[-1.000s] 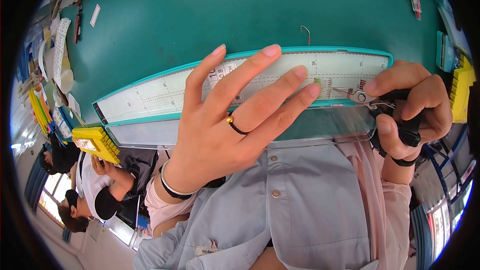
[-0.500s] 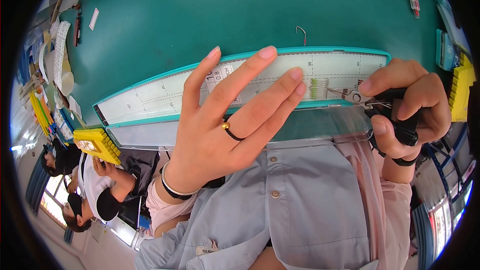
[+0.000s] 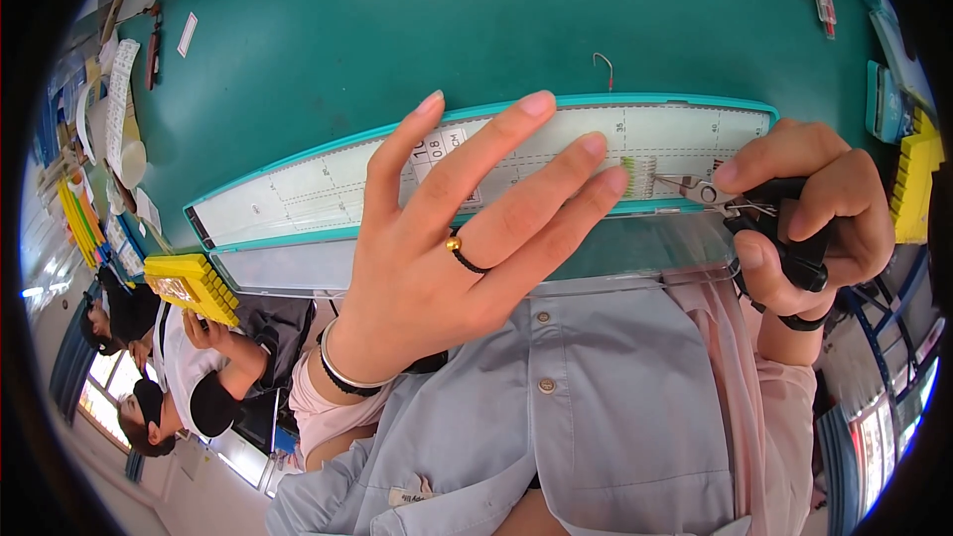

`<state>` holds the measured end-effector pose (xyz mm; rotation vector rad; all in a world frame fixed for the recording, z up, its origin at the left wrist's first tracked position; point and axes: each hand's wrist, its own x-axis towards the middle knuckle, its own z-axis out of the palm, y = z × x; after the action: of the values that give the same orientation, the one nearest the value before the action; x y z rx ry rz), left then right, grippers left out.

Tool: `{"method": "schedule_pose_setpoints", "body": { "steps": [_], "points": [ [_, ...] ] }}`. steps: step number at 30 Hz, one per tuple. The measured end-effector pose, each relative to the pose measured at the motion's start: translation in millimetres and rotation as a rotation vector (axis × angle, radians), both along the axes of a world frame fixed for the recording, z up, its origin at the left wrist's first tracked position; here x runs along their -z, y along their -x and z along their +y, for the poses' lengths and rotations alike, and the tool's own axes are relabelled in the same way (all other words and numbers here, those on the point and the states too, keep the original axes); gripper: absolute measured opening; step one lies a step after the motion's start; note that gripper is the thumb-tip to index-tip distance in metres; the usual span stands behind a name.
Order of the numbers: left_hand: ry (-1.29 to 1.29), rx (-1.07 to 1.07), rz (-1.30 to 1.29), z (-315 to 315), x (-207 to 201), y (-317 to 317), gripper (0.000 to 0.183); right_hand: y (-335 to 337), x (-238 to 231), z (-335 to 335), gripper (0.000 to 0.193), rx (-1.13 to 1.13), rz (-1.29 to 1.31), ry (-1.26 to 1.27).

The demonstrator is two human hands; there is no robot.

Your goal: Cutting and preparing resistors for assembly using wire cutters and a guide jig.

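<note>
Ref = teal-rimmed case (image 3: 556,100). Left hand (image 3: 437,253) over its middle, fingers straight and spread, grasping nothing; contact unclear. Right hand (image 3: 839,203) at its right end, fingers wrapped around black-handled pliers (image 3: 707,194). Plier tips right at the row of thin green-and-silver pieces (image 3: 640,177), inside its right half. Loose hook (image 3: 612,69) just beyond its far edge. Clear cover (image 3: 635,248) along its near edge.

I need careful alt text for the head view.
A person's right hand holds pliers at a row of small pieces in a long teal case; the left hand is spread over it. Beyond, a hook lies on a green table.
</note>
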<state>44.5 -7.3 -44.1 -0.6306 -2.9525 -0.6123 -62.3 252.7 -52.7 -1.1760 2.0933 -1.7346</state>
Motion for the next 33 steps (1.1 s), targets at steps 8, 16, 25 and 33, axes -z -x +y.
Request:
{"method": "schedule_pose_setpoints", "body": {
  "steps": [8,16,25,33],
  "points": [
    [0.011,-0.005,0.01,0.0,3.6,-1.5,0.077,-3.8,-0.9,2.3,0.03,0.032,-0.007,-0.03],
    [0.012,0.0,0.003,0.4,2.8,-0.9,0.078,-5.3,-2.4,1.8,0.029,0.049,-0.022,-0.03],
    [0.02,-0.004,0.011,1.0,3.4,-1.9,0.076,1.3,4.0,3.1,0.032,-0.042,0.031,-0.016],
    [-0.024,0.023,0.015,-0.3,0.4,1.0,0.07,-3.1,-3.1,0.1,0.034,0.024,0.001,-0.026]
  ]
}}
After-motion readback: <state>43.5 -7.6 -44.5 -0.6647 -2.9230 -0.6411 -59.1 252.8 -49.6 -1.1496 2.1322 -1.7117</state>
